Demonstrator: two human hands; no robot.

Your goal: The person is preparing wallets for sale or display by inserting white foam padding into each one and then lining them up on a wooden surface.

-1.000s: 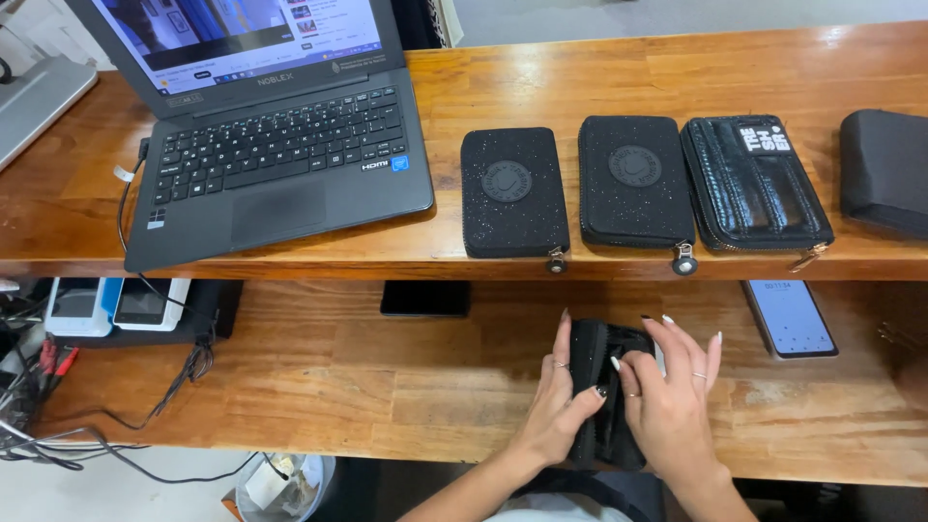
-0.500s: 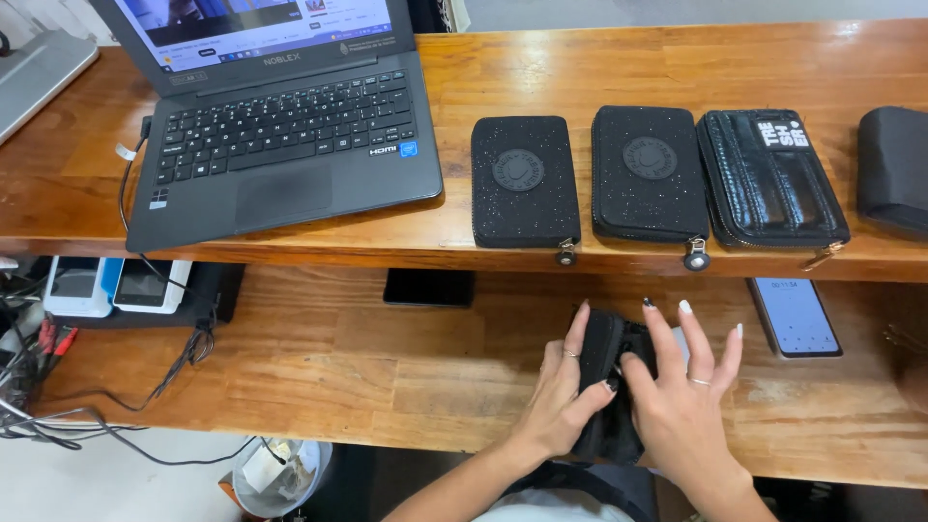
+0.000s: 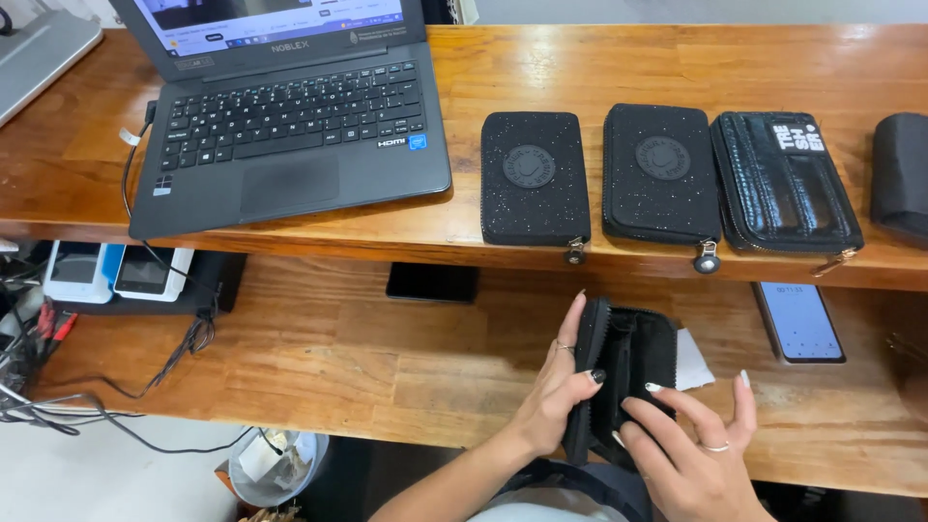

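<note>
1. Hands are busy at the near edge of the lower wooden shelf (image 3: 319, 358), working an open black wallet (image 3: 633, 362) held upright over the shelf's right half.
2. Left hand (image 3: 551, 396) is clamped on the wallet's left flap, fingers along the outside and the dark-nailed thumb hooked over into the opening.
3. Right hand (image 3: 691, 449) sits just below and right of the wallet, fingers loosely curled, fingertips reaching into the open pocket; it touches the lining but is not closed on anything I can make out.
4. White slip of paper (image 3: 691, 360) peeks out from behind the wallet's right side, lying on the shelf.
5. Smartphone (image 3: 798, 322) lies flat further right on the same shelf, screen lit, apart from the wallet.
6. Up on the upper desk (image 3: 599, 58), along its front edge, a row: two black glittery zip wallets (image 3: 534, 179) (image 3: 662, 174) side by side, then a glossy black wallet (image 3: 785, 184) touching the second one, and a plain black pouch (image 3: 901, 174) at the right edge.
7. Laptop (image 3: 290, 126) is open at the desk's left side, screen on.
8. Dark flat phone (image 3: 432, 282) sits at the back of the lower shelf, under the desk's lip.
</note>
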